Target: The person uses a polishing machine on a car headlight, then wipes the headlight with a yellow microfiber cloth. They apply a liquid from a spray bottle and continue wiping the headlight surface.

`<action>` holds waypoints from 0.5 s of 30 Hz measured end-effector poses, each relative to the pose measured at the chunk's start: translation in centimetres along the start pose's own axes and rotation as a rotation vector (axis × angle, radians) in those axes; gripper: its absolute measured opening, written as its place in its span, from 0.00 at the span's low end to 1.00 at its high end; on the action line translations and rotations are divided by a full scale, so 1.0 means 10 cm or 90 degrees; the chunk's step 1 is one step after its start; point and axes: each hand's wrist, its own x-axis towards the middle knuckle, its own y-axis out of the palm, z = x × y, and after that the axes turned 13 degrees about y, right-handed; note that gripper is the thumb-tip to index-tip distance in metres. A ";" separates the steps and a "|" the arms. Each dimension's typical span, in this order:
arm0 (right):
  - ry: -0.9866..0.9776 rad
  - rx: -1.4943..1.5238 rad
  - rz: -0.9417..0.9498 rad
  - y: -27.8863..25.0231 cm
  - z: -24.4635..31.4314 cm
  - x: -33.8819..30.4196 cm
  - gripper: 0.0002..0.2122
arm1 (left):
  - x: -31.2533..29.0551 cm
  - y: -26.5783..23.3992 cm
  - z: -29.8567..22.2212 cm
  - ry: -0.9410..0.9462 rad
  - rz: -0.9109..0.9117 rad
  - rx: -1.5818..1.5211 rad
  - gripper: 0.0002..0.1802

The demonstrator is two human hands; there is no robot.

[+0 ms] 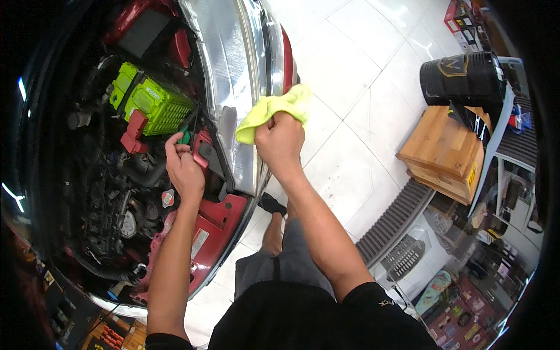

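Note:
My right hand (pixel 280 140) is closed on a bunched yellow-green cloth (pixel 274 111), pressing it against the outer side of the car's headlight (pixel 233 93). Part of the cloth spreads out past my knuckles. Over the edge of the engine bay lies my left hand (pixel 185 172), its fingers loosely bent and a little apart beside a green cap (pixel 184 137) and the red body panel (pixel 205 150). I see nothing held in it, though some fingertips are partly hidden. Behind these fingers sits a bright green battery (pixel 157 105) with a red terminal cover (pixel 135 132).
Dark engine parts (pixel 125 198) fill the bay on the left. To the right, past the white tiled floor (pixel 350 87), stand a black drum (pixel 461 76), a wooden box (pixel 446 149) and a grey ribbed surface (pixel 396 216). My foot (pixel 271 204) is close to the bumper.

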 end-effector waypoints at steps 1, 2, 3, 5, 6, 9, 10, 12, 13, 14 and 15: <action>-0.016 -0.046 -0.009 0.04 0.01 0.15 0.09 | 0.01 0.01 0.01 0.003 0.001 -0.003 0.25; -0.023 -0.094 -0.018 0.04 0.12 0.35 0.10 | -0.01 0.00 0.03 0.004 0.010 -0.004 0.25; -0.017 -0.114 -0.019 0.00 0.31 0.59 0.11 | 0.00 0.02 0.03 0.006 0.013 -0.006 0.25; -0.043 -0.133 -0.008 -0.05 0.51 0.96 0.11 | 0.02 0.07 -0.02 0.010 0.018 -0.014 0.25; -0.031 -0.147 0.006 -0.10 0.59 0.99 0.11 | 0.02 0.07 -0.03 0.007 0.023 -0.010 0.24; 0.021 -0.165 0.057 -0.12 0.41 0.59 0.11 | -0.01 0.02 -0.01 0.004 0.025 0.010 0.24; 0.021 -0.133 0.053 -0.08 0.32 0.38 0.11 | -0.04 -0.02 0.06 0.006 0.016 0.021 0.24; 0.028 -0.074 0.032 -0.06 0.10 0.08 0.11 | -0.03 -0.01 0.06 0.028 0.015 0.032 0.24; -0.046 -0.111 -0.044 0.00 0.03 0.18 0.10 | -0.02 0.01 0.04 0.045 0.017 0.039 0.24; -0.013 -0.164 0.021 -0.04 0.21 0.32 0.12 | -0.02 -0.02 0.07 0.057 0.019 0.057 0.24; -0.010 -0.184 0.013 -0.04 0.32 0.57 0.12 | -0.02 0.02 0.02 0.042 0.020 0.032 0.24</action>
